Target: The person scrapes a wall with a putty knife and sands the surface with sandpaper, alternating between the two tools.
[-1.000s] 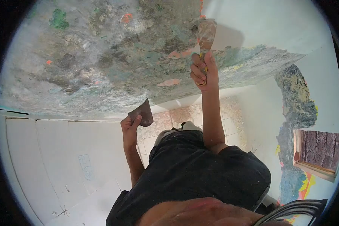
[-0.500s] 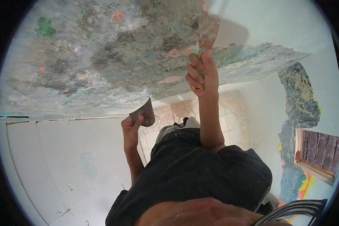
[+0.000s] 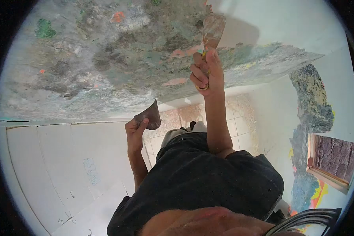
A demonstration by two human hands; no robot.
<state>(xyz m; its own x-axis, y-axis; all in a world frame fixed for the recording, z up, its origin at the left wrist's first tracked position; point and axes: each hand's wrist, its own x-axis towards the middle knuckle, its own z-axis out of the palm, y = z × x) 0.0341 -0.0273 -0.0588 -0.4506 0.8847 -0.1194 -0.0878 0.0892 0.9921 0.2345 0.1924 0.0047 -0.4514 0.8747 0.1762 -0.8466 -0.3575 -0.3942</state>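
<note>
My right hand [image 3: 207, 72] is closed around the handle of a putty knife [image 3: 214, 30], its wide, stained blade pointing up. The blade is at the patchy wall [image 3: 118, 59], near the border with the white paint [image 3: 244, 15]; whether it touches is hard to tell. A bit of yellow shows at the handle. Lower and to the left, my left hand [image 3: 136, 131] pinches a dark brown, curved flat sheet [image 3: 150, 116] between thumb and fingers. The sheet is near the wall's lower part, one pointed corner upward; its material cannot be made out.
A white panelled surface [image 3: 63, 165] with pen marks is at the left. Pale floor tiles [image 3: 236, 128] show beyond my body. On the right, another wall has a grey stripped strip [image 3: 312, 98] and a wood-framed opening [image 3: 332, 159] with brickwork behind it.
My right hand and the putty knife have shifted slightly left and up. My left hand with the dark sheet has moved a little up and left. Both grips stay the same.
</note>
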